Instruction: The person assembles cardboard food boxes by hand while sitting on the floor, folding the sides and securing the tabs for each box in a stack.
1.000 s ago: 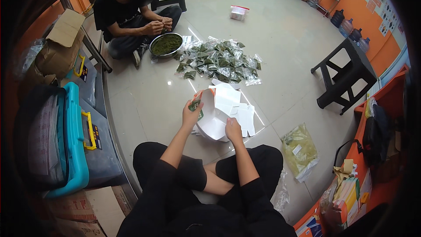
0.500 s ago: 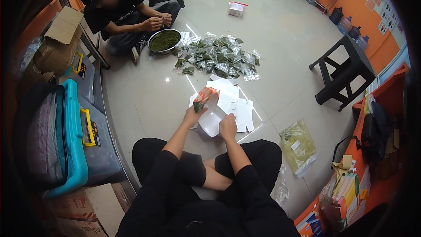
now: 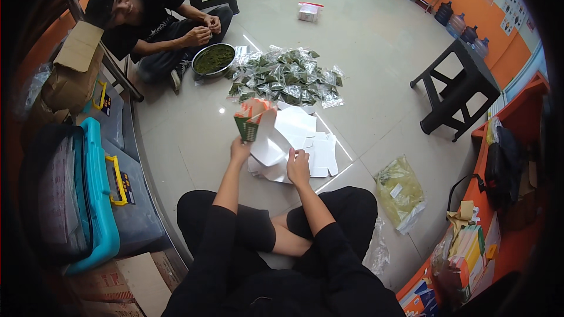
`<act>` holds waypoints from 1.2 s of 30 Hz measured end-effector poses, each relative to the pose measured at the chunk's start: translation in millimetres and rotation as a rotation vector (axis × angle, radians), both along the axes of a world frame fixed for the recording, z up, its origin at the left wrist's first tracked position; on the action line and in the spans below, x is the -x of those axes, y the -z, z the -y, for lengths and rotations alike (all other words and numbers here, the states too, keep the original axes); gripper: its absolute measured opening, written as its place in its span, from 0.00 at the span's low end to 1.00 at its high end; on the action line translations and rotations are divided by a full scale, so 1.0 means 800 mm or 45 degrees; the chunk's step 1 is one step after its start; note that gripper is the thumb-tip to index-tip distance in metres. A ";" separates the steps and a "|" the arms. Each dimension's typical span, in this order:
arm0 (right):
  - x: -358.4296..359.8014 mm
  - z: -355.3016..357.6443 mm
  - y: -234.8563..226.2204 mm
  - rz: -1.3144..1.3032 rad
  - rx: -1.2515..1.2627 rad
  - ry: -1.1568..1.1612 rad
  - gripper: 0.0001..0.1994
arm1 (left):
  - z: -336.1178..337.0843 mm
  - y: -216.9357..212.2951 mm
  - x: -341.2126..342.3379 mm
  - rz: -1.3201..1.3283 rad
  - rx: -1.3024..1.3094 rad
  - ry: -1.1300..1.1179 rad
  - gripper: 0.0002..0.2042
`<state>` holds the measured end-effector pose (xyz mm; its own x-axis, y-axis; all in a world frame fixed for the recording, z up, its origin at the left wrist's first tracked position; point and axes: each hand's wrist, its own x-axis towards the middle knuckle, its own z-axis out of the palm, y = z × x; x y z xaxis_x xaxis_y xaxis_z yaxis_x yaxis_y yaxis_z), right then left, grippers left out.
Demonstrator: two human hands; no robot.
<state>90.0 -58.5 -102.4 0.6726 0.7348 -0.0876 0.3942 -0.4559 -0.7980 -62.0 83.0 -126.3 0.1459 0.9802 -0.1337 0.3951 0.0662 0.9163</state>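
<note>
Left fingers (image 3: 238,142) clamp the orange-and-green paperboard carton (image 3: 262,136), right fingers (image 3: 301,155) pinch its white wall (image 3: 277,148), where light, even pressure should avoid creasing.

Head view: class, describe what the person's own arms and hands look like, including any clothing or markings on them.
The left sleeve and right sleeve are black, ending short of the wrists and leaving the forearms bare. The left hand and right hand are ungloved. No watch, bracelet or marking can be made out.
</note>
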 end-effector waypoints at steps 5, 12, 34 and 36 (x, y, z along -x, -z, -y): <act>-0.002 -0.002 -0.002 -0.113 -0.080 -0.080 0.24 | -0.065 0.007 0.066 -0.123 -0.247 -0.274 0.13; 0.014 -0.003 0.009 -0.128 0.002 -0.480 0.23 | -0.110 0.060 0.118 -0.288 0.649 -1.220 0.44; -0.018 -0.001 0.020 0.347 0.559 0.369 0.41 | 0.042 0.031 -0.051 -0.714 -0.061 0.292 0.44; -0.025 -0.002 0.015 0.163 0.654 0.344 0.44 | 0.045 0.045 -0.050 -0.853 0.047 0.420 0.46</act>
